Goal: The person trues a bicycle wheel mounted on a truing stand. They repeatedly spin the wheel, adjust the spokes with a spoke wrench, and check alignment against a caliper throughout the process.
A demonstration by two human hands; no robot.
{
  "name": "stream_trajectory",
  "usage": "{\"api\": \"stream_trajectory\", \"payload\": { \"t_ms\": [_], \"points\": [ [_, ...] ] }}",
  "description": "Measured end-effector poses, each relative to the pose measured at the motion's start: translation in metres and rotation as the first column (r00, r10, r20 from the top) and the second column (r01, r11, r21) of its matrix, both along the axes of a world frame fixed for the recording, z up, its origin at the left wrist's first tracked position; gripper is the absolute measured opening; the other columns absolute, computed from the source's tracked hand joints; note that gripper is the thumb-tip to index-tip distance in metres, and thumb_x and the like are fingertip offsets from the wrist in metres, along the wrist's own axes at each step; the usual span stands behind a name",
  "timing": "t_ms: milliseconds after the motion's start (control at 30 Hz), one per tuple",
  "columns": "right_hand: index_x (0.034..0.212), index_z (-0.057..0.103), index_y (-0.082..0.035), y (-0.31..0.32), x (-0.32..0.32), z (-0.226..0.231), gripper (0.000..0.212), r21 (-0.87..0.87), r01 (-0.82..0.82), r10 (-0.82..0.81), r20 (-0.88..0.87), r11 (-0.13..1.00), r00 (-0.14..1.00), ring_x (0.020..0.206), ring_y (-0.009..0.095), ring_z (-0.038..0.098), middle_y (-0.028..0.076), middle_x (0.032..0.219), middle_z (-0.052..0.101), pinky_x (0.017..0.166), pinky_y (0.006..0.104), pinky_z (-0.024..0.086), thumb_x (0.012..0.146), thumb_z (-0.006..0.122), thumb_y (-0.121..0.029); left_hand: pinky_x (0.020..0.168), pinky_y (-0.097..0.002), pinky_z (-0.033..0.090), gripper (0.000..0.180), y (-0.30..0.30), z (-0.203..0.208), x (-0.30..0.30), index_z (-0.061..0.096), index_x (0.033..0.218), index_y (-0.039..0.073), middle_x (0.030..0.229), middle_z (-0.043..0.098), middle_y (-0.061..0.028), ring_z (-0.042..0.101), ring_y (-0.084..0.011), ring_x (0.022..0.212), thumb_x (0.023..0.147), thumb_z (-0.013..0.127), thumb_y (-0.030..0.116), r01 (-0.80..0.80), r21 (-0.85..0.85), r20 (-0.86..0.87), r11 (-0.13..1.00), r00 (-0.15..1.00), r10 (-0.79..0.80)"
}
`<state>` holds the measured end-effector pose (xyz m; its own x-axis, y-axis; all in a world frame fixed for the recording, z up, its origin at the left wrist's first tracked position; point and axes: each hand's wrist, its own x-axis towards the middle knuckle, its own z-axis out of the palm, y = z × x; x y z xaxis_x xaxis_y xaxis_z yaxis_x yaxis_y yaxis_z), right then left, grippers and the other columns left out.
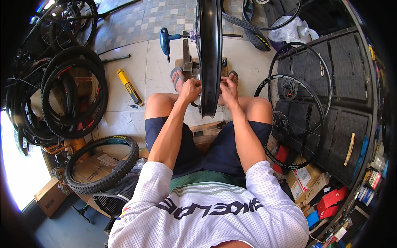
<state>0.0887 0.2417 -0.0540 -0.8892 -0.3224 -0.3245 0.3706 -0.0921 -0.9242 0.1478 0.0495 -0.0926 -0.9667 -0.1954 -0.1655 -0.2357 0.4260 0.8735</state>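
A black bicycle wheel rim stands upright in front of me, seen edge-on, without a tyre. It sits in a metal truing stand on the floor between my feet. My left hand is closed at the rim's left side, fingertips against its lower part. On the other side my right hand is also closed, its fingertips pinched close to the rim. What either hand pinches is too small or hidden to make out. A blue T-handled tool juts out to the left at the axle's height.
Several tyres hang or lean at the left, with another tyre lower down over a cardboard box. A yellow box lies on the tiles. Spoked wheels lean against black cabinets at the right.
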Motion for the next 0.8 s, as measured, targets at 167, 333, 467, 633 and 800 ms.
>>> {"api": "stream_trajectory", "payload": {
  "t_ms": [167,333,467,633,800],
  "points": [
    [0.113,0.061,-0.01,0.009,-0.006,0.002,0.018,-0.253,0.151,-0.082,0.262,0.956,0.962,0.077,0.016,0.068,0.002,0.091,0.064,0.059,0.0265,0.054,0.099,0.05,-0.013,0.059,-0.0353,0.048,0.023,0.009,0.082,0.014,0.071,0.089,-0.001,0.067,0.064,-0.0093,0.06,-0.0208,0.061,0.082,0.071,0.022,0.062,0.071,-0.093,0.996,0.994,-0.055],
    [0.113,0.061,-0.012,0.011,-0.008,0.018,0.022,-0.338,0.238,-0.088,0.403,0.91,0.911,0.068,0.015,0.062,0.003,0.093,0.061,0.057,0.0302,0.05,0.101,0.047,-0.023,0.053,-0.0273,0.039,0.03,0.016,0.165,0.029,0.066,0.086,-0.004,0.061,0.052,-0.0003,0.045,-0.0069,0.059,0.094,0.066,0.024,-0.043,0.203,-0.022,0.978,0.999,0.049],
    [0.112,0.062,-0.011,0.01,-0.011,0.022,0.024,-0.402,0.264,-0.044,0.479,0.877,0.877,0.062,0.014,0.055,0.004,0.09,0.06,0.052,0.0293,0.044,0.102,0.05,-0.029,0.052,-0.0266,0.037,0.031,0.007,0.165,0.028,0.065,0.084,-0.005,0.063,0.053,0.002,0.042,-0.0057,0.059,0.098,0.062,0.023,-0.056,0.342,0.006,0.938,0.998,0.057],
    [0.113,0.063,-0.009,0.017,-0.01,0.022,0.024,-0.315,0.199,-0.034,0.459,0.928,0.888,0.064,0.013,0.053,0.003,0.09,0.059,0.052,0.0289,0.042,0.1,0.056,-0.029,0.055,-0.0243,0.038,0.032,0.01,0.252,0.011,0.068,0.09,-0.006,0.068,0.057,0.0036,0.043,-0.004,0.063,0.099,0.062,0.024,-0.086,0.41,-0.042,0.908,0.993,0.113],
    [0.122,0.062,-0.007,0.014,-0.005,0.012,0.029,-0.272,0.109,0.007,0.391,0.956,0.92,0.067,0.013,0.053,0.002,0.091,0.059,0.054,0.0278,0.043,0.099,0.059,-0.024,0.059,-0.0226,0.039,0.033,0.001,0.275,-0.006,0.07,0.089,-0.005,0.071,0.06,0.0031,0.047,-0.0039,0.067,0.098,0.065,0.027,-0.087,0.431,-0.168,0.898,0.97,0.175]
  ]
}}
